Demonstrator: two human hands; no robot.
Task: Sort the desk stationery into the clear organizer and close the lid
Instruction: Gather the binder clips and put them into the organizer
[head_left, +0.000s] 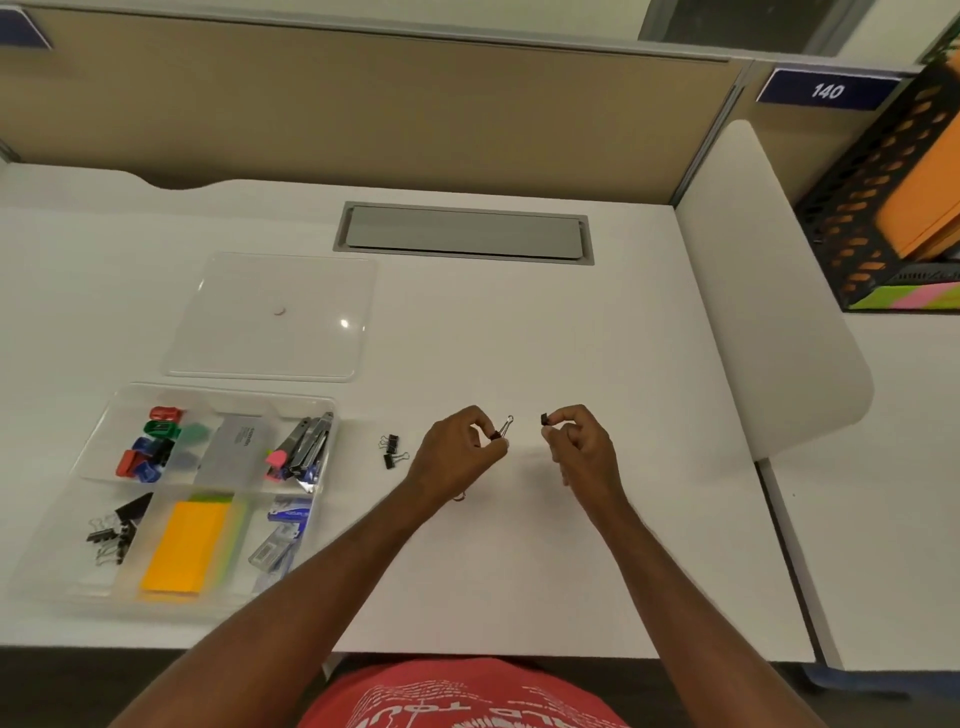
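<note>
Black clips sit pinched in both hands above the counter (519, 322): the left hand (457, 452) holds one clip (501, 430), the right hand (582, 441) another (545, 419). Two more (392, 451) lie beside the organizer (93, 426), its lid (270, 317) off behind it.

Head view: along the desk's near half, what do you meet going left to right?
Clear plastic compartment organizer → loose black binder clips on the desk → left hand pinching a black binder clip → right hand pinching a small black clip.

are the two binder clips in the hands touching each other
Apart. The head view shows bare desk between the left hand's clip and the right hand's clip.
</note>
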